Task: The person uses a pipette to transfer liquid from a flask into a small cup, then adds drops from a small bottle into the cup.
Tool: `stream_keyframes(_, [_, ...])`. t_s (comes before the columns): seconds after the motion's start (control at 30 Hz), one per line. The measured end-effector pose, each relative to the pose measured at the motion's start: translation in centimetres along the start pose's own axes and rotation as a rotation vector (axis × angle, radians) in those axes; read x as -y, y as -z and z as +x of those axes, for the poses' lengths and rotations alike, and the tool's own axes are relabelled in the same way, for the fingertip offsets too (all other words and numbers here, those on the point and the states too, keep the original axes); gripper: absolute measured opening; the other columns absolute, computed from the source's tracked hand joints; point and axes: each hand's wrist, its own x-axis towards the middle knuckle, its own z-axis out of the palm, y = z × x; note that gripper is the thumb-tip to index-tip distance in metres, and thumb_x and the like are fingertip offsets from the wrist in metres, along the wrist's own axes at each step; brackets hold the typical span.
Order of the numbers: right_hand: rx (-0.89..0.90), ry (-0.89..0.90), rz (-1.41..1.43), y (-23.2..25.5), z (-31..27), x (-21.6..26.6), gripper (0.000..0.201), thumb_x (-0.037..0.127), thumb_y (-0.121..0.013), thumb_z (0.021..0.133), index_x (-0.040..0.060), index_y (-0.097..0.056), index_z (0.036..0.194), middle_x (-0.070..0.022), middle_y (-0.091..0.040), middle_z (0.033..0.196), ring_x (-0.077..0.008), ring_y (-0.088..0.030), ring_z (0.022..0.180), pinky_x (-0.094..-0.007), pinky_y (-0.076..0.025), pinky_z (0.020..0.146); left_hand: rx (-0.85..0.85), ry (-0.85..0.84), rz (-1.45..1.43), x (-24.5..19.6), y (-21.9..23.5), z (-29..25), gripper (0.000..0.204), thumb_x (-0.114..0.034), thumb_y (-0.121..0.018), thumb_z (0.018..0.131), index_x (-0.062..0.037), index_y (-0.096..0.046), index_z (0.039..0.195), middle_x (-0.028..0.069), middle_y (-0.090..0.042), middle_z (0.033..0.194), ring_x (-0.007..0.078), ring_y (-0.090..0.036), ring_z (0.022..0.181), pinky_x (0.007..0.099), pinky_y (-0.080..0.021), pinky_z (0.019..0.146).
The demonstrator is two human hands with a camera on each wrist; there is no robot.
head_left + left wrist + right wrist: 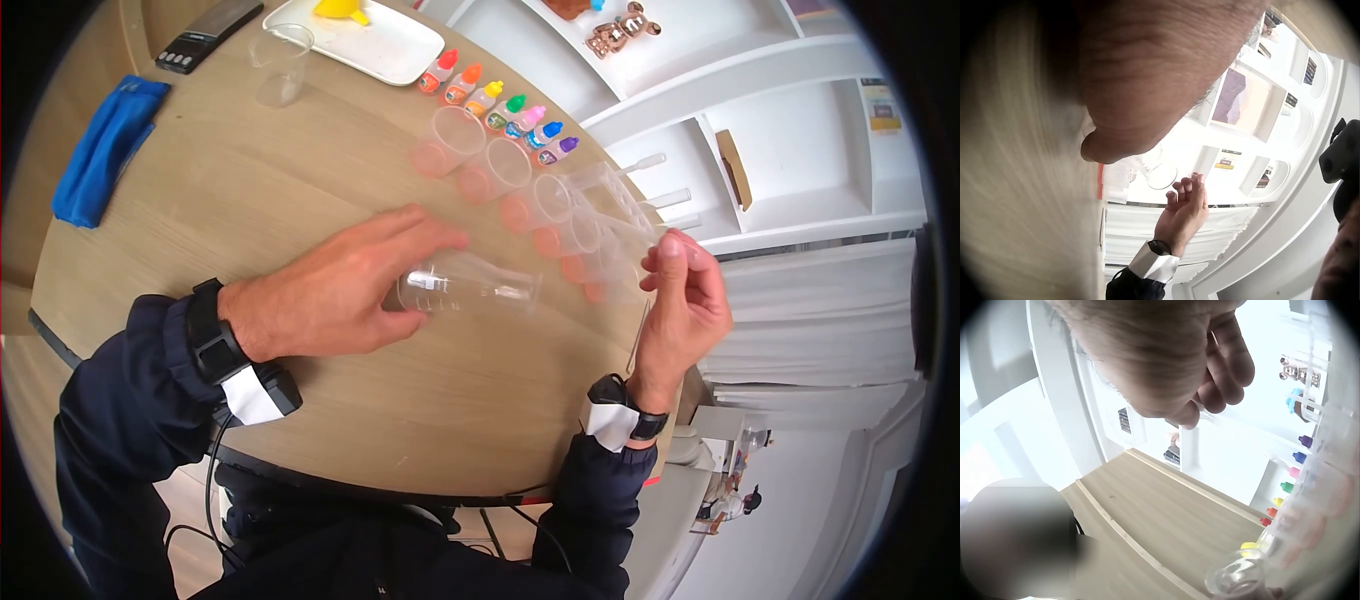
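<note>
My left hand (345,285) curls its thumb and fingers around the wide end of a clear graduated flask (485,285), which narrows toward the right. The flask's round rim also shows low in the right wrist view. My right hand (685,305) is raised at the right edge of the table, fingers loosely bent and nothing in them; its bent fingers fill the top of the right wrist view. Just left of it stands a row of several clear plastic cups (510,165) with orange-tinted bottoms. A thin metal rod (637,340) shows beside the right wrist.
Several dropper bottles (490,98) with coloured caps line the back of the cups. A white tray (400,50) carries a yellow funnel (342,10). At the far left are a clear beaker (280,75), a scale (205,38) and a blue cloth (108,150). White shelves stand behind.
</note>
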Motion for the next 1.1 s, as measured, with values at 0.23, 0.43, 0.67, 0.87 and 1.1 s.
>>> stream_keyframes(0.23, [-0.043,0.021,0.022,0.0,-0.8,-0.1,0.015,0.011,-0.079,0.104,-0.0039,-0.079,0.107,-0.0073,-0.076,0.089,-0.0136,-0.068,0.073,-0.0281,-0.053,0.067,-0.003,0.0,0.005,0.2,0.0,-0.2,0.07,-0.001,-0.081,0.085,-0.0027,-0.057,0.151,0.0148,-0.061,0.129,0.0315,-0.066,0.111,0.0406,-0.057,0.098])
stream_keyframes(0.43, [-0.139,0.032,0.152,4.6,-2.8,1.7,0.023,0.014,-0.07,0.108,-0.0083,-0.073,0.113,-0.0126,-0.071,0.086,-0.0184,-0.064,0.069,-0.031,-0.05,0.063,-0.004,0.008,0.009,0.4,-0.2,-0.3,0.07,-0.001,-0.082,0.084,-0.0029,-0.057,0.15,0.0146,-0.062,0.129,0.0319,-0.066,0.112,0.0413,-0.057,0.098])
stream_keyframes(0.67, [0.045,-0.005,0.198,2.4,-5.7,2.6,0.026,0.018,-0.079,0.101,-0.0063,-0.074,0.11,-0.0126,-0.069,0.089,-0.0209,-0.066,0.066,-0.033,-0.051,0.061,-0.001,0.001,0.005,0.1,-0.1,-0.1,0.071,0.001,-0.082,0.083,-0.0026,-0.057,0.15,0.0146,-0.062,0.128,0.0321,-0.067,0.112,0.0409,-0.057,0.099])
stream_keyframes(0.87, [-0.178,0.041,0.218,3.7,-5.3,2.9,0.026,0.019,-0.074,0.104,-0.0068,-0.072,0.106,-0.0123,-0.067,0.086,-0.0192,-0.064,0.066,-0.0316,-0.049,0.06,-0.003,0.003,0.012,0.2,-0.1,-0.1,0.071,0.001,-0.082,0.083,-0.0028,-0.057,0.15,0.0144,-0.063,0.128,0.0319,-0.067,0.112,0.0403,-0.057,0.098])
stream_keyframes(1.1, [-0.022,-0.017,0.129,2.9,-5.4,2.2,0.021,0.014,-0.075,0.103,-0.0063,-0.074,0.105,-0.011,-0.07,0.09,-0.0167,-0.065,0.068,-0.0307,-0.051,0.059,0.002,-0.001,0.014,0.2,-0.1,0.0,0.072,0.001,-0.082,0.083,-0.0033,-0.057,0.151,0.0143,-0.062,0.129,0.0315,-0.067,0.111,0.0403,-0.057,0.098])
